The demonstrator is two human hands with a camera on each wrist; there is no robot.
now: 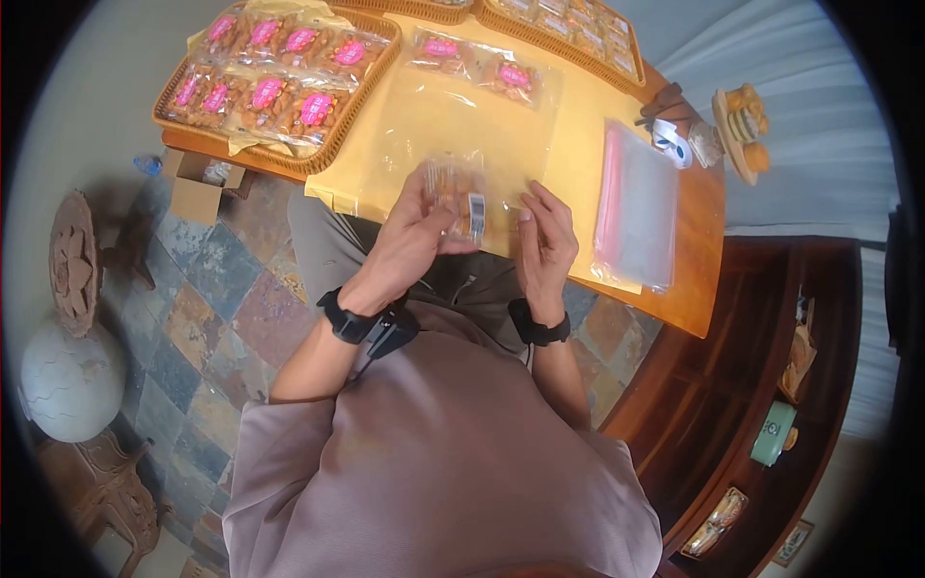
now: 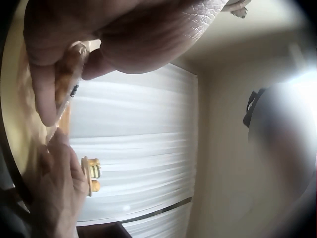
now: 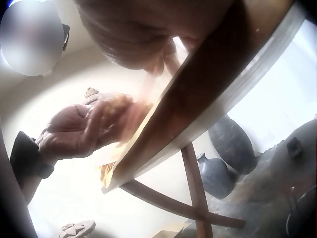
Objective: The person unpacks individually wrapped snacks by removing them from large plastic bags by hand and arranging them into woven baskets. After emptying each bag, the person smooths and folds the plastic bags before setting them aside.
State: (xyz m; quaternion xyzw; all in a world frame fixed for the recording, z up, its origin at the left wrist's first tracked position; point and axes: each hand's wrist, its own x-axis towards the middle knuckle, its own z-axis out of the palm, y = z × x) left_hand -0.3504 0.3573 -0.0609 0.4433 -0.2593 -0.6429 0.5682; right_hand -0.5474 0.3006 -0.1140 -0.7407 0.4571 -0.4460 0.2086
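My left hand [image 1: 414, 226] grips a clear snack packet [image 1: 453, 188] at the table's near edge, its barcode facing up. In the left wrist view, the thumb and fingers lie on both sides of the brown-filled packet [image 2: 69, 74]. A large, flat clear plastic bag [image 1: 414, 120] lies on the yellow table covering, with two pink-labelled packets [image 1: 511, 79] at its far end. At the bag's near right edge, my right hand [image 1: 547, 236] pinches the film between thumb and fingers. The right wrist view shows the left hand [image 3: 84, 129] across from it.
A wicker tray [image 1: 361, 111] of pink-labelled packets stands at the back left. Another wicker tray [image 1: 617, 82] of packets is at the back right. A stack of clear bags [image 1: 636, 212] lies on the right, near a white object [image 1: 672, 143]. A wooden shelf [image 1: 723, 328] stands beyond.
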